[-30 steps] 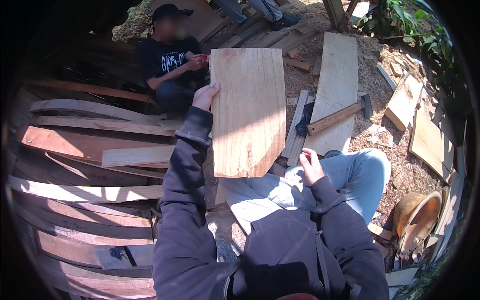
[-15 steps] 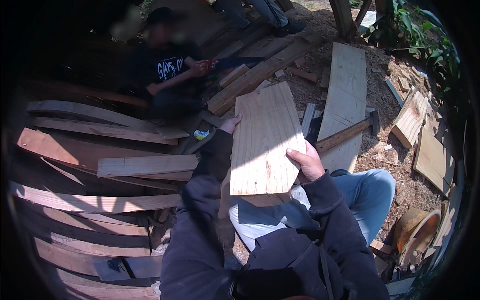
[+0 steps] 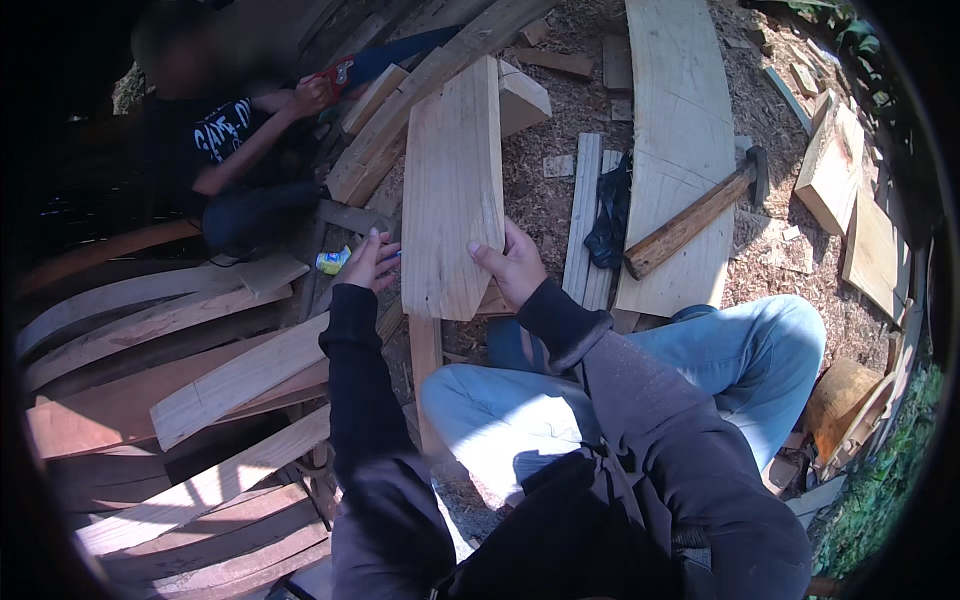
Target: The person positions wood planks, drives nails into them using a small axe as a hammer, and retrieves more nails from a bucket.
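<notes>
Gripped a wooden board [image 3: 450, 180] near its lower right edge with the right hand [image 3: 515, 265], pressing the thumb on the pale face and hooking the other fingers around behind. Had the left hand [image 3: 370, 263] bare, with fingers loosely spread, just beside the board's left edge; could not tell touch from a narrow gap. Held the board a little above the middle of the frame, smooth, with lengthwise grain and a slanted lower right corner. Saw a thick wood block [image 3: 525, 100] partly hidden behind its upper end, and a small yellow-and-blue packet or can [image 3: 333, 261] just left of the left hand. Found, right of center, narrow pale strips [image 3: 582, 220], a dark plastic bag [image 3: 608, 215] against them with contents out of sight, and a hammer [image 3: 690, 222] slantwise over a long plank [image 3: 685, 100], covering part of it. Noticed a rounded tan vessel-like thing [image 3: 842, 395] at lower right, without a clear view inside. Looked out over pale blue jeans [image 3: 745, 345], wood chips [image 3: 555, 125] strewn on the ground, curved planks [image 3: 130, 335] at lower left, and a dark-shirted co-worker [image 3: 220, 130] at upper left, gripping a red-handled saw [image 3: 340, 75].
</notes>
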### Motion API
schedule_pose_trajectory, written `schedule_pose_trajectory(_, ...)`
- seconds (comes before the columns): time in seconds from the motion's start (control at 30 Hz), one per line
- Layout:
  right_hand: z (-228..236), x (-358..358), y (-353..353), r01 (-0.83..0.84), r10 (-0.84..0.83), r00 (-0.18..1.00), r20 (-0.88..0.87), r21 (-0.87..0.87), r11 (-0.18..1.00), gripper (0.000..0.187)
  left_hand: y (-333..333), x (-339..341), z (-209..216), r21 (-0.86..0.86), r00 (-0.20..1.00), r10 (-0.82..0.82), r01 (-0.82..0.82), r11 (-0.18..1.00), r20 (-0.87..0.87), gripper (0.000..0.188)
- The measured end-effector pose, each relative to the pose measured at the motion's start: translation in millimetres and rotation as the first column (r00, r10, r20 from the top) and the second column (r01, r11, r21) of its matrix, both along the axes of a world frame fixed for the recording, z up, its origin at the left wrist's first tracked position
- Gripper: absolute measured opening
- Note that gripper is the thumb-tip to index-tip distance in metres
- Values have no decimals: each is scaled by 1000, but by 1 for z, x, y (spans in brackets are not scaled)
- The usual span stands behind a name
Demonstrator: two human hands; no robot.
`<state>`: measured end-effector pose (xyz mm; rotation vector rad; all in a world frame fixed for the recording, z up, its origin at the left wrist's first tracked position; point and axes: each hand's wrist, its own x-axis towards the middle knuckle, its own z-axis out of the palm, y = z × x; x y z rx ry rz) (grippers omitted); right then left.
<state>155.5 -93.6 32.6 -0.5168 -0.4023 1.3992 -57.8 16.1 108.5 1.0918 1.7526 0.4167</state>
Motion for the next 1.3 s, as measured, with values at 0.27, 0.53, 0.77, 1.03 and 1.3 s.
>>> schedule_pose_trajectory(0.27, -22, 50, 18, -52, 44, 991, -128, -64, 997, 38, -14, 41, -60, 124, 910, -201, 167, 978, 362, 44)
schedule_pose_trajectory(0.53, -35, 53, -3, 346, -97, 774, 625, -289, 893, 57, -33, 67, -111, 362, 926, -100, -41, 931, 363, 46)
schedule_pose_trajectory(0.77, 0, 47, -128, 197, 119, 658, 743, -323, 926, 47, -54, 32, -108, -21, 709, 147, -184, 983, 690, 79)
schedule_pose_trajectory(1.03, 61, 162, -313, 153, 139, 570, 810, -271, 950, 25, -89, 82, -121, 196, 528, 53, -405, 893, 848, 95)
schedule_pose_trajectory(1.3, 29, 196, -360, 357, -211, 889, 407, -326, 875, 30, -83, 126, -116, 192, 448, 329, -787, 586, 831, 85)
